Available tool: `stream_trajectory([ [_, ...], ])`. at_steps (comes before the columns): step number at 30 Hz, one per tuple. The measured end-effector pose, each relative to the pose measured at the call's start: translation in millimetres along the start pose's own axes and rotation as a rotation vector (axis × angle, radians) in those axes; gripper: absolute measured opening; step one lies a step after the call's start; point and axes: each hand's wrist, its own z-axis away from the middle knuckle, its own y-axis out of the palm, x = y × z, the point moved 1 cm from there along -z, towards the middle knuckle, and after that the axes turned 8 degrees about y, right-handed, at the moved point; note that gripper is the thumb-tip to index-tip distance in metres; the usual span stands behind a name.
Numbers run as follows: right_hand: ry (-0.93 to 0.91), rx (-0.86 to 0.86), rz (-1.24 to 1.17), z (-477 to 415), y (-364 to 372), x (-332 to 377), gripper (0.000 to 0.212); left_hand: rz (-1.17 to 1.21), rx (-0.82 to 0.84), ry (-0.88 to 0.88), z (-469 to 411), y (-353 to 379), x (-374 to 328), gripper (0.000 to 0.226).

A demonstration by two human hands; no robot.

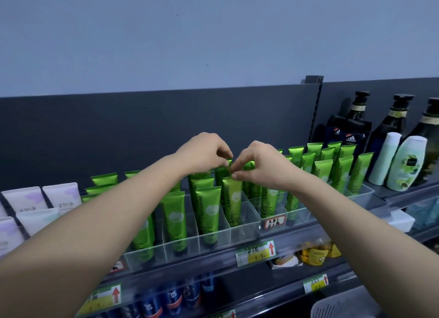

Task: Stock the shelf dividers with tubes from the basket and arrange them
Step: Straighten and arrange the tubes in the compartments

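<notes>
The right hand (261, 164) pinches the crimped top of a green Chamomile tube (232, 199) standing upright in the clear shelf divider (244, 229), the left hand (204, 151) pinches a rear tube (219, 174) mostly hidden behind its fingers, and the white basket (339, 303) is cut off at the frame's bottom edge.

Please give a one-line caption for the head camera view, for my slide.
Left hand and right hand pinch the tops of green tubes standing in a clear divider tray.
</notes>
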Motion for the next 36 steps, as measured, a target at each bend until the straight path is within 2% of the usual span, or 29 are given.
stream_trajectory([
  [6, -0.012, -0.021, 0.004, 5.1, 3.5, -5.5, 0.014, -0.071, 0.060, -0.042, -12.1, 15.9, -2.6, 0.014],
  [24, -0.022, -0.070, -0.077, 7.8, 3.8, -20.1, 0.010, -0.019, 0.033, -0.089, -8.3, 12.5, -1.0, 0.012],
  [36, -0.019, -0.024, -0.060, 11.9, -0.6, -20.4, 0.016, -0.028, 0.065, -0.101, -6.6, 11.0, -1.2, 0.011],
])
